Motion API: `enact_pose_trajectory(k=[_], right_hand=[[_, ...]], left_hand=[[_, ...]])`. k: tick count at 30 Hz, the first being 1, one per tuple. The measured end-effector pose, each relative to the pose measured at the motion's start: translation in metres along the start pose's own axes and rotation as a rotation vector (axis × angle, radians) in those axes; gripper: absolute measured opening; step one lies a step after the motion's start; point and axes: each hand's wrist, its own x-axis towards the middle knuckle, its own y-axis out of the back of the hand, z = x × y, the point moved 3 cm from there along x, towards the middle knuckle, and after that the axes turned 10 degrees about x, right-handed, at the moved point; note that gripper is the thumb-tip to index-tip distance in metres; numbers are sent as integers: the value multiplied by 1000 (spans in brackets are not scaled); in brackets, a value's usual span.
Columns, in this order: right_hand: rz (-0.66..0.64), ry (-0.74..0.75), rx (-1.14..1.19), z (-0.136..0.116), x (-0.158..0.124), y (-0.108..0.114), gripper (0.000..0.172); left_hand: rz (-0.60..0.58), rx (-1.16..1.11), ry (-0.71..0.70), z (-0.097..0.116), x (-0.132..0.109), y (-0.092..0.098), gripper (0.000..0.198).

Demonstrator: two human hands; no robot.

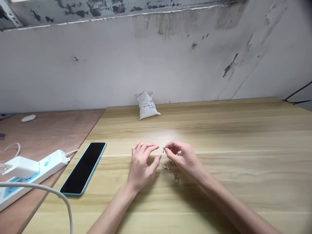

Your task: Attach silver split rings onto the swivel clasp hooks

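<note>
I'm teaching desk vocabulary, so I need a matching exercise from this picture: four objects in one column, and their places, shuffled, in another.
Objects:
1. White plastic packet
2. Black smartphone in a light-blue case
3. White power strip
4. Silver metal clasp

Places:
A. On the reddish-brown wooden board
B. Beside the right hand
C. At the far edge of the pale wood table
D. Near that table's left edge

Pairs: 1-C, 2-D, 3-A, 4-B.

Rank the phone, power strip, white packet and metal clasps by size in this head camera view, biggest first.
1. Phone and power strip: too close to rank, since the strip runs off the picture.
2. White packet.
3. Metal clasps, which look alike.
</note>
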Motion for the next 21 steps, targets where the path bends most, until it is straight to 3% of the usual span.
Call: enact_pose_trajectory(k=[2, 6, 11, 21], right_hand=[[43, -74, 265, -6, -6, -4, 20], [76, -148, 454, -12, -11, -11, 19], [68, -182, 483, -9, -14, -13, 20], [67, -125, 447, -3, -19, -13, 16]], left_hand=[[-3, -52, -32, 6, 1, -2, 12], [39, -86, -45, 12, -2, 3, 8], [80, -64, -55, 11, -1, 11, 11], [23, -174, -14, 12, -5, 4, 12]])
